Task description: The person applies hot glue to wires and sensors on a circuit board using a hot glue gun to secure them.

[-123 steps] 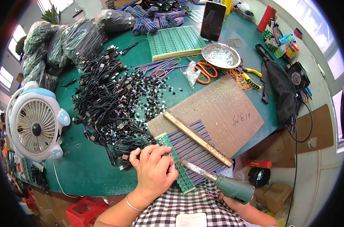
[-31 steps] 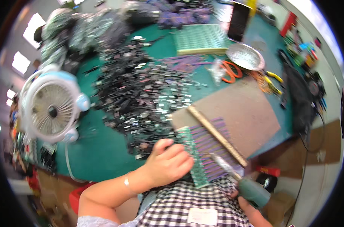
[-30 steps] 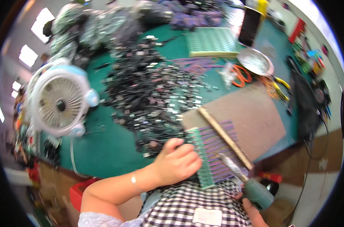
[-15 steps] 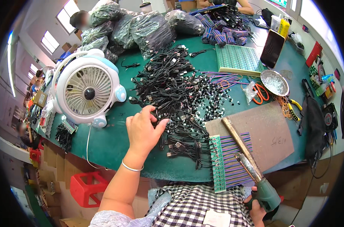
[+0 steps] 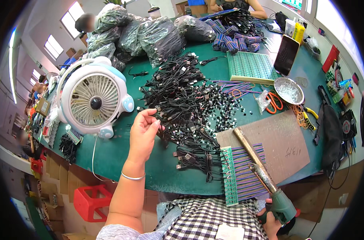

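My left hand (image 5: 143, 134) is at the left edge of a heap of black USB cables (image 5: 170, 96). Its thumb and forefinger are pinched on a dark cable, whose end is partly hidden by the fingers. At the lower right, my right hand (image 5: 271, 224) is wrapped around a green pistol-grip tool (image 5: 283, 206) with a worn metal barrel. That barrel lies alongside a long metal bar (image 5: 250, 146) over a strip of small green circuit boards (image 5: 229, 176). Purple-and-blue ribbon wires (image 5: 248, 172) run right from the strip. Several black cables with USB plugs lie on its left side.
A white fan (image 5: 94, 100) stands at left; bagged bundles (image 5: 160, 38) fill the back. A brown board (image 5: 286, 148) lies at right. Beyond it are a metal bowl (image 5: 289, 91), orange scissors (image 5: 275, 102), a phone (image 5: 286, 55) and stacked green panels (image 5: 250, 66). Another person sits across the table.
My left hand has drawn slightly left, and its spread thumb and forefinger have come together. My right hand and the green tool have hardly moved. The whole view has shifted a little.
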A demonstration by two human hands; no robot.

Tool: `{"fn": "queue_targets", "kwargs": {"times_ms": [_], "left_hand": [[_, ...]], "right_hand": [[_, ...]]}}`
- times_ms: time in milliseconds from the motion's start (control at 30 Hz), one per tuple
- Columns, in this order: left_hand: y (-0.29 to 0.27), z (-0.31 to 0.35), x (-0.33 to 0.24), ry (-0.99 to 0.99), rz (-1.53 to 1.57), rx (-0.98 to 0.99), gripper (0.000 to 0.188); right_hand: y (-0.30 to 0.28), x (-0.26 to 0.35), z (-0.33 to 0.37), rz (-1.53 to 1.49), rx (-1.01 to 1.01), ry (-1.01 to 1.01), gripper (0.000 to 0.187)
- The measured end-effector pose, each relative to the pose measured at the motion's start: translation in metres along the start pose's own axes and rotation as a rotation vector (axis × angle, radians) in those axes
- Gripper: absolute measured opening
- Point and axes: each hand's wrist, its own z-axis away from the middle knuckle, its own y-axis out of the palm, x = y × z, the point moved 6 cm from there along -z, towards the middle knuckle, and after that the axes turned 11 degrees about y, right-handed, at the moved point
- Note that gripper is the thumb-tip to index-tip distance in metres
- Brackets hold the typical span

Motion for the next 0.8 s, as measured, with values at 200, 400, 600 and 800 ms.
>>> {"fn": "queue_targets", "kwargs": {"times_ms": [200, 400, 600, 800], "left_hand": [[0.025, 0.007, 0.002, 0.128, -0.044, 0.146, 0.021], [0.039, 0.023, -0.009, 0.376, -0.56, 0.263, 0.02], [0.057, 0.029, -0.024, 0.4, -0.841, 0.325, 0.029], [0.064, 0.026, -0.017, 0.368, -0.846, 0.366, 0.032]], "right_hand": [[0.015, 0.013, 0.0, -0.112, -0.122, -0.075, 0.047], [0.021, 0.03, -0.003, -0.083, -0.133, -0.059, 0.045], [0.018, 0.018, -0.002, -0.084, -0.036, 0.017, 0.047], [0.028, 0.032, 0.002, -0.091, -0.14, -0.076, 0.049]]}}
